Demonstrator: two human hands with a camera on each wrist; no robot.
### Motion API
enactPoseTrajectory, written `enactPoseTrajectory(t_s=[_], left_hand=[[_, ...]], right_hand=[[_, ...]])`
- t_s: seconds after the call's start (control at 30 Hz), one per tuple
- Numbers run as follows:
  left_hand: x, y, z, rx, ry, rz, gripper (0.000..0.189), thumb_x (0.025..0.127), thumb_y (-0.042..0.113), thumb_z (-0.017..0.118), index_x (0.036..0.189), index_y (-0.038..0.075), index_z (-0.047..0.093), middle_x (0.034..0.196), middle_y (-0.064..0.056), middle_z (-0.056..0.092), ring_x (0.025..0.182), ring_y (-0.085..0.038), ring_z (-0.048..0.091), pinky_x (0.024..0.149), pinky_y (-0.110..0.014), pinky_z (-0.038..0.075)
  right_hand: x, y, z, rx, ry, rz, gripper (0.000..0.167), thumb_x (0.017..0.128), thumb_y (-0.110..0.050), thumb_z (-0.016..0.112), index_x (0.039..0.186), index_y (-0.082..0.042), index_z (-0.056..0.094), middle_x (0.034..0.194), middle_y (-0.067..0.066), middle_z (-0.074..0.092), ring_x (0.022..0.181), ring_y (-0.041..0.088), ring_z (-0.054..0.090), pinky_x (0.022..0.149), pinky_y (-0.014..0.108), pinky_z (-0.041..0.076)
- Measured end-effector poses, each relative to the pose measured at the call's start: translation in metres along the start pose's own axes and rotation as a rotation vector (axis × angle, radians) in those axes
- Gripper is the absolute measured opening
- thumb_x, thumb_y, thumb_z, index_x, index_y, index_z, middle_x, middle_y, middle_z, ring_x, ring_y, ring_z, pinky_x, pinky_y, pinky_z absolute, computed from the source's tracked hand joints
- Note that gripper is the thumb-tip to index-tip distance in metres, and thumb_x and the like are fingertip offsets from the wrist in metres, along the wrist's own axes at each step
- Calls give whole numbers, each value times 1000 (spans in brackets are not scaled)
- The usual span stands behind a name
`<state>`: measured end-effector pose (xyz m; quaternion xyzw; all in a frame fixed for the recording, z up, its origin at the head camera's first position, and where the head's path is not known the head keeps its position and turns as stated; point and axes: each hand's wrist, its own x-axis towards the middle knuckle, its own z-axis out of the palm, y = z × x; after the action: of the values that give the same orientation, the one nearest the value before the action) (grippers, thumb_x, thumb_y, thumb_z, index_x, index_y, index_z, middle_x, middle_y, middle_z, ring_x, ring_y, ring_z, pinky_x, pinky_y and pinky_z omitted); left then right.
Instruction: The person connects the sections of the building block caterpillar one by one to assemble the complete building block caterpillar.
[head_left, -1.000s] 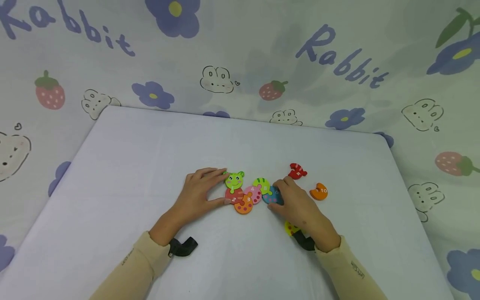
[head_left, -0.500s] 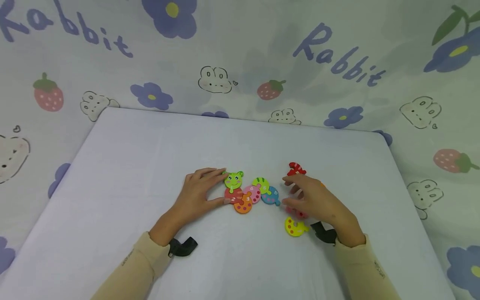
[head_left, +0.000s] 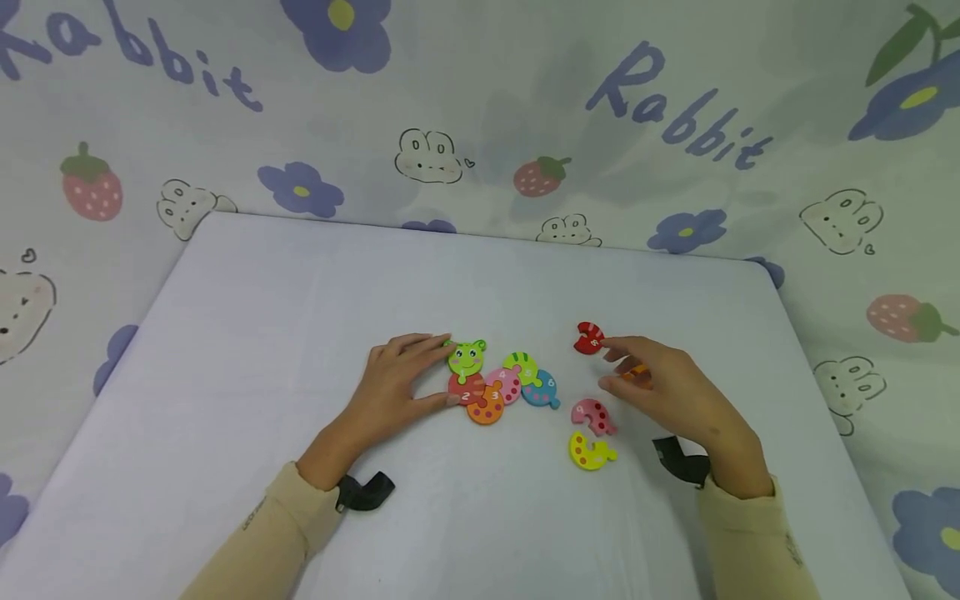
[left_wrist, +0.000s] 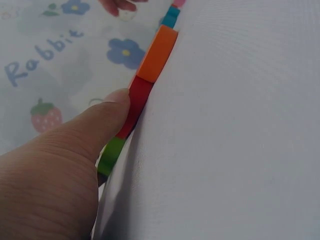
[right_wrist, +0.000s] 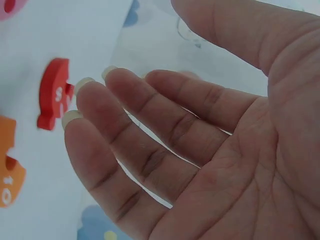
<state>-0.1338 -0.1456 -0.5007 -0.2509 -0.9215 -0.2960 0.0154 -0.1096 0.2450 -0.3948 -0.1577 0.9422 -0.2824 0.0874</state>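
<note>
In the head view, joined wooden caterpillar puzzle pieces run in a chain from a green smiling head [head_left: 466, 359] through the red 2 piece [head_left: 465, 390] to the blue 6 piece [head_left: 540, 389]. My left hand [head_left: 397, 383] rests at the chain's left end, thumb against the red piece's side and fingertips at the head. My right hand [head_left: 667, 387] hovers on the right with nothing in it, fingers loosely bent. Its index fingertip is right at the loose red 8 piece [head_left: 588, 339]. The orange 10 piece [right_wrist: 9, 162] is partly hidden under this hand in the head view.
A pink 9 piece [head_left: 592, 416] and a yellow piece [head_left: 589, 452] lie loose between the chain and the right wrist. The white table [head_left: 337, 275] backs onto a patterned cloth [head_left: 480, 100]. Black wrist straps [head_left: 367, 492] show at both cuffs.
My right hand has left the blue 6 piece and moved right, over the orange piece to beside the red 8 piece, uncovering the pink and yellow pieces. The left hand stays put.
</note>
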Motion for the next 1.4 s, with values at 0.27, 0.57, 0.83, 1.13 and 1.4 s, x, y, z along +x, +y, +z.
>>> enactPoseTrajectory(t_s=[0.27, 0.57, 0.83, 1.13, 1.4], left_hand=[[0, 1, -2, 7, -12, -11, 78, 86, 53, 83, 154, 26, 55, 160, 6, 48, 146, -24, 37, 106, -53, 31], [0, 2, -3, 2, -19, -21, 78, 87, 53, 83, 154, 27, 55, 160, 6, 47, 147, -24, 36, 107, -53, 30], [-1, 1, -3, 0, -5, -7, 78, 86, 54, 83, 154, 26, 55, 160, 6, 48, 146, -24, 37, 105, -52, 30], [1, 0, -2, 6, -14, 1, 79, 87, 55, 82, 154, 25, 55, 160, 5, 48, 146, -25, 37, 104, -53, 31], [2, 1, -3, 0, -22, -9, 79, 86, 53, 83, 154, 25, 55, 160, 6, 47, 146, -24, 36, 105, -53, 31]], right_hand=[[-6, 1, -9, -35, -11, 28, 56, 96, -24, 79, 144, -6, 58, 119, 9, 72, 107, 24, 68, 88, 51, 58], [-9, 1, -13, -45, -50, 57, 58, 97, -30, 78, 146, -6, 57, 122, 10, 71, 110, 27, 67, 89, 51, 57], [-11, -7, 9, -41, -148, 52, 34, 96, -24, 79, 123, -8, 68, 96, -8, 67, 92, 13, 62, 80, 37, 57], [-33, -26, 49, -170, -280, 234, 31, 85, -38, 88, 98, -20, 65, 76, -8, 55, 76, 12, 53, 67, 30, 48], [-40, -30, 71, -301, -185, 245, 57, 79, -47, 91, 122, -17, 69, 109, -3, 62, 95, 14, 60, 85, 39, 57]])
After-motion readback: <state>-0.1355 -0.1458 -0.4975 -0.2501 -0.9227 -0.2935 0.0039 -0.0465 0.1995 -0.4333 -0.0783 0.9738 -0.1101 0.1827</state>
